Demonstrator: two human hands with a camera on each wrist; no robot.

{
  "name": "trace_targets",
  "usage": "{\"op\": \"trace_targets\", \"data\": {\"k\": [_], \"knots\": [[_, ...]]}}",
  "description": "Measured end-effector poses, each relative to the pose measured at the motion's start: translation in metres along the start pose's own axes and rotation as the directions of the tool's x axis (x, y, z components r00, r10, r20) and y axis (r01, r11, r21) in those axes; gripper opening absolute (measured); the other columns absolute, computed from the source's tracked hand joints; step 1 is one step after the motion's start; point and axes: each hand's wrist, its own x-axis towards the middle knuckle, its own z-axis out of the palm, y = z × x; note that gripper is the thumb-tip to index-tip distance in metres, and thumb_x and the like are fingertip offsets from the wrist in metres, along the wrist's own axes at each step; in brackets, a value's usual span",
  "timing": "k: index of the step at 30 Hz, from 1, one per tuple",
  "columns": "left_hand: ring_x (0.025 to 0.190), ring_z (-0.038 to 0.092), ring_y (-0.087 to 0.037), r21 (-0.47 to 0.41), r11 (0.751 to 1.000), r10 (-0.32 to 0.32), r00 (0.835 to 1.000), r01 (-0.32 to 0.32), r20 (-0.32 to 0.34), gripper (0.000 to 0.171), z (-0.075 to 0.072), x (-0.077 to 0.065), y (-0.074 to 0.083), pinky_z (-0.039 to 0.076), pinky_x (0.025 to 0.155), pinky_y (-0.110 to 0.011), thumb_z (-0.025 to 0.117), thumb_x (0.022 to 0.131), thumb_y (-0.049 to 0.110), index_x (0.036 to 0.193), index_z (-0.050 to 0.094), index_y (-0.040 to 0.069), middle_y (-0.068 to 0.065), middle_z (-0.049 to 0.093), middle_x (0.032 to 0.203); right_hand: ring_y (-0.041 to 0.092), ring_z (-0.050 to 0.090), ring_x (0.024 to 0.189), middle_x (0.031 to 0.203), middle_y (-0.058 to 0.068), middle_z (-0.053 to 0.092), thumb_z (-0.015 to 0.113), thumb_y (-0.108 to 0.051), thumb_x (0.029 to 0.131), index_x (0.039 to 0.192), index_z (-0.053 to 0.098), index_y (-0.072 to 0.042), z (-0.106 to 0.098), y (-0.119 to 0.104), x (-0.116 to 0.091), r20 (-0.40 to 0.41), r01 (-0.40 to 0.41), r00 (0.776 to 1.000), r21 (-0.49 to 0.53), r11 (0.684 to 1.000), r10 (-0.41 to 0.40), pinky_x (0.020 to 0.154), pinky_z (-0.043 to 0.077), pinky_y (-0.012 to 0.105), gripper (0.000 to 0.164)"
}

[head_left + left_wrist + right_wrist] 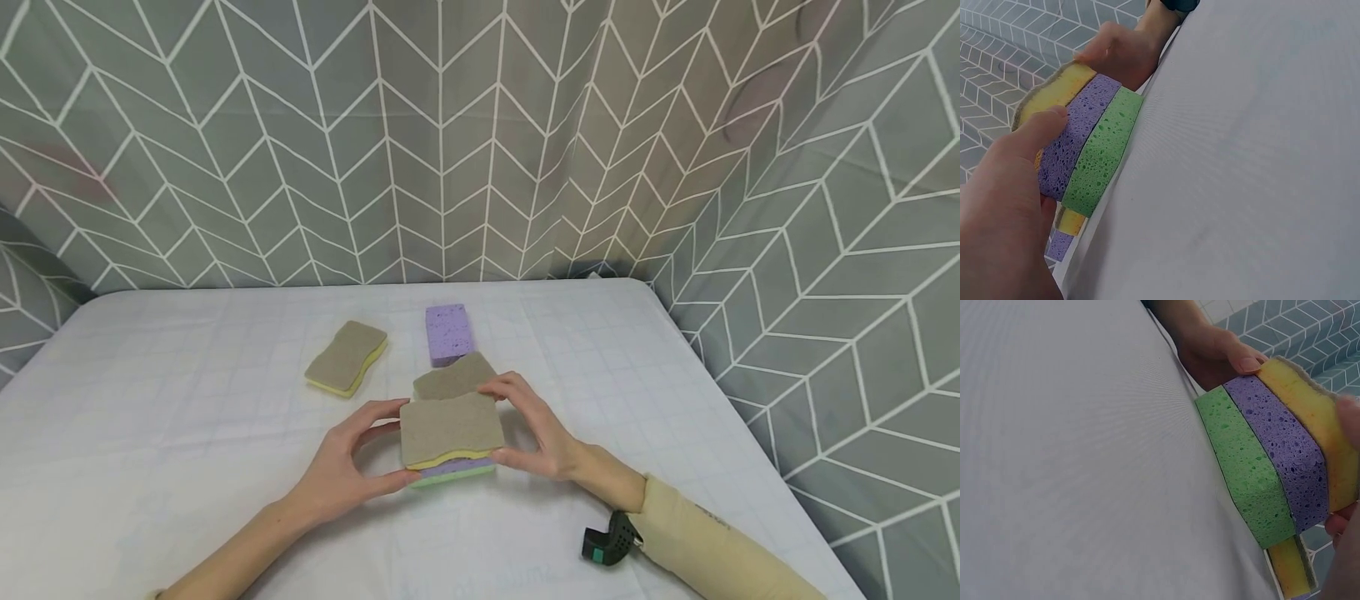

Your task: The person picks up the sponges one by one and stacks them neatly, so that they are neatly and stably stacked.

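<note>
Three sponges are stacked on the table: a green sponge (1241, 469) at the bottom, a purple sponge (1285, 450) in the middle, and a yellow scrub sponge (452, 427) on top, its grey-brown scouring side up. My left hand (333, 471) grips the yellow scrub sponge at its left end, thumb at the near corner and fingers at the far one. In the left wrist view that thumb overlaps the purple sponge's edge. Opposite it, my right hand (543, 442) holds the right end the same way, its thumb against the yellow foam.
Just behind the stack lies another scrub sponge (453, 377), partly hidden by it. A purple sponge (448, 333) sits beyond that one. Farther left is a third scrub sponge (347, 357). A black device (611, 540) is by the right wrist. Patterned curtains (450, 167) border the white table (187, 417).
</note>
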Motion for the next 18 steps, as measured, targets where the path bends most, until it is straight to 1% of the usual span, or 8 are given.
{"op": "trace_targets", "data": {"k": [2, 4, 6, 9, 11, 13, 14, 18], "knots": [[0.121, 0.059, -0.012, 0.0, 1.0, 0.003, 1.0, -0.003, -0.005, 0.078, 0.0, 0.0, 0.0, 0.051, 0.105, -0.032, 0.091, 0.071, 0.009, 0.139, 0.053, 0.007, -0.008, 0.059, 0.132, 0.024, 0.051, 0.114, 0.126, 0.018, 0.052, 0.052, -0.047, 0.099, 0.135, 0.045, 0.013, 0.0, 0.0, 0.0, -0.009, 0.002, 1.0, 0.003, 1.0, -0.002, 0.099, 0.049, 0.037, 0.071], [0.122, 0.059, -0.012, -0.003, 1.0, 0.005, 1.0, -0.005, -0.008, 0.078, 0.001, -0.001, 0.0, 0.051, 0.105, -0.031, 0.091, 0.071, 0.009, 0.139, 0.053, 0.007, -0.008, 0.06, 0.132, 0.025, 0.053, 0.111, 0.123, 0.02, 0.054, 0.046, -0.046, 0.102, 0.135, 0.046, 0.013, 0.0, 0.001, 0.0, -0.049, 0.001, 0.999, 0.016, 1.0, 0.0, 0.098, 0.05, 0.037, 0.068], [0.122, 0.058, -0.012, -0.007, 1.0, 0.006, 1.0, -0.006, -0.008, 0.079, 0.001, -0.001, -0.001, 0.051, 0.105, -0.03, 0.091, 0.07, 0.008, 0.139, 0.053, 0.007, -0.008, 0.059, 0.132, 0.028, 0.055, 0.107, 0.119, 0.022, 0.056, 0.043, -0.034, 0.104, 0.132, 0.048, 0.013, 0.0, 0.001, -0.001, -0.115, -0.027, 0.993, 0.015, 1.0, 0.029, 0.094, 0.051, 0.039, 0.055], [0.122, 0.058, -0.013, -0.015, 1.0, 0.008, 1.0, -0.008, -0.005, 0.079, 0.001, 0.0, -0.001, 0.051, 0.106, -0.03, 0.091, 0.07, 0.007, 0.139, 0.052, 0.006, -0.008, 0.059, 0.132, 0.03, 0.057, 0.104, 0.115, 0.021, 0.059, 0.044, -0.011, 0.103, 0.128, 0.054, 0.009, -0.001, 0.001, -0.001, -0.217, -0.154, 0.965, -0.001, 0.988, 0.15, 0.092, 0.05, 0.035, 0.034], [0.122, 0.058, -0.013, -0.019, 1.0, 0.007, 1.0, -0.007, -0.001, 0.08, 0.0, 0.001, -0.001, 0.051, 0.106, -0.029, 0.091, 0.07, 0.007, 0.139, 0.052, 0.006, -0.009, 0.059, 0.132, 0.031, 0.057, 0.105, 0.116, 0.019, 0.061, 0.047, 0.0, 0.099, 0.126, 0.057, 0.005, -0.002, 0.002, 0.0, -0.256, -0.256, 0.936, -0.021, 0.967, 0.242, 0.093, 0.049, 0.035, 0.03], [0.122, 0.058, -0.014, -0.02, 1.0, 0.006, 1.0, -0.006, -0.001, 0.08, -0.001, 0.001, 0.0, 0.051, 0.106, -0.03, 0.091, 0.07, 0.007, 0.14, 0.052, 0.005, -0.009, 0.059, 0.132, 0.03, 0.058, 0.107, 0.118, 0.017, 0.062, 0.05, 0.001, 0.098, 0.126, 0.058, 0.001, -0.004, 0.003, 0.002, -0.264, -0.333, 0.912, -0.035, 0.942, 0.313, 0.096, 0.048, 0.033, 0.03], [0.122, 0.058, -0.014, -0.02, 1.0, 0.005, 1.0, -0.005, -0.002, 0.079, -0.001, 0.001, 0.0, 0.051, 0.106, -0.031, 0.09, 0.07, 0.006, 0.14, 0.052, 0.005, -0.009, 0.059, 0.131, 0.03, 0.058, 0.109, 0.119, 0.016, 0.062, 0.053, 0.0, 0.097, 0.127, 0.058, 0.0, -0.005, 0.005, 0.003, -0.26, -0.355, 0.906, -0.041, 0.934, 0.333, 0.098, 0.048, 0.035, 0.03], [0.122, 0.059, -0.013, -0.012, 1.0, 0.0, 1.0, 0.0, -0.005, 0.076, -0.001, 0.0, 0.0, 0.051, 0.106, -0.031, 0.089, 0.072, 0.005, 0.139, 0.052, 0.006, -0.008, 0.059, 0.131, 0.027, 0.056, 0.114, 0.125, 0.014, 0.06, 0.061, -0.009, 0.096, 0.131, 0.056, -0.002, -0.01, 0.014, 0.005, -0.211, -0.398, 0.902, -0.073, 0.915, 0.376, 0.102, 0.046, 0.039, 0.036]]}}
